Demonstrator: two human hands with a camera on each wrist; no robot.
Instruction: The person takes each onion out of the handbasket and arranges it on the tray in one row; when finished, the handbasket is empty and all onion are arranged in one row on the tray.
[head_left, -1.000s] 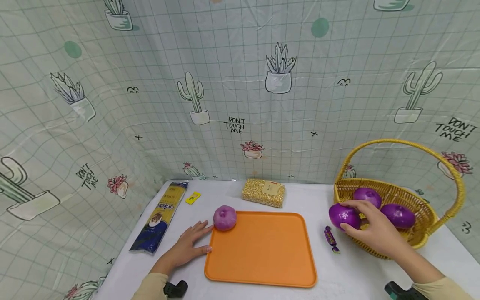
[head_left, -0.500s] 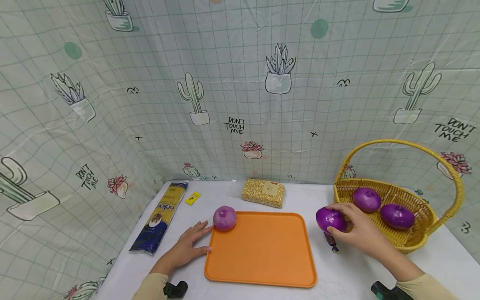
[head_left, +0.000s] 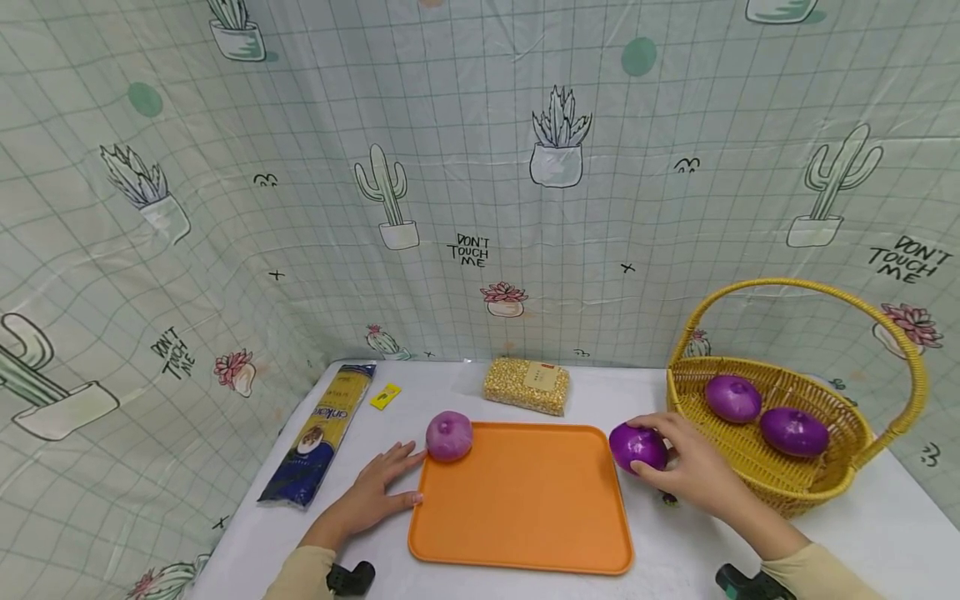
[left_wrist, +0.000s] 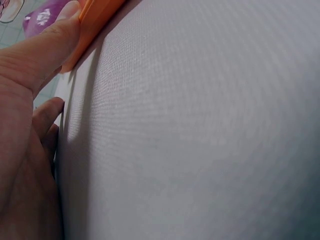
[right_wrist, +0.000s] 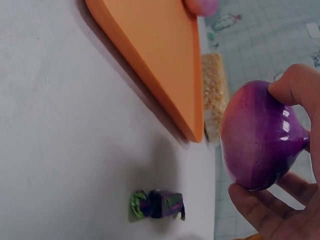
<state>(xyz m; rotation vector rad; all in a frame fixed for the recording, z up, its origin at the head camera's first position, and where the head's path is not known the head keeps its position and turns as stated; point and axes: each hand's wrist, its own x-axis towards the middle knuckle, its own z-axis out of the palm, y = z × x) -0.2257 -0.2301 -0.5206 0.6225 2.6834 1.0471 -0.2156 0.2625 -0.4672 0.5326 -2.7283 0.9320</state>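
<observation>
My right hand (head_left: pixel 693 467) grips a glossy purple onion (head_left: pixel 637 447) between thumb and fingers, held above the table by the right edge of the orange tray (head_left: pixel 525 500). The right wrist view shows that onion (right_wrist: pixel 260 135) raised off the surface. At the tray's left edge rests my left hand (head_left: pixel 375 492), fingers spread, its thumb touching the rim. A paler purple onion (head_left: pixel 449 436) sits on the tray's far left corner, close to the left fingertips. Two more purple onions, one rounder (head_left: pixel 732 398) and one longer (head_left: pixel 795 432), lie in the yellow wicker basket (head_left: pixel 772 492).
A wrapped candy (right_wrist: pixel 157 204) lies on the table under the right hand, mostly hidden in the head view. Behind the tray is a bag of yellow kernels (head_left: pixel 527 386). At the left lie a blue-yellow pasta packet (head_left: pixel 318 435) and a small yellow packet (head_left: pixel 386 396).
My right hand has carried the onion leftward from the basket's rim, over the candy, to beside the tray's right edge. The left hand has stayed in place.
</observation>
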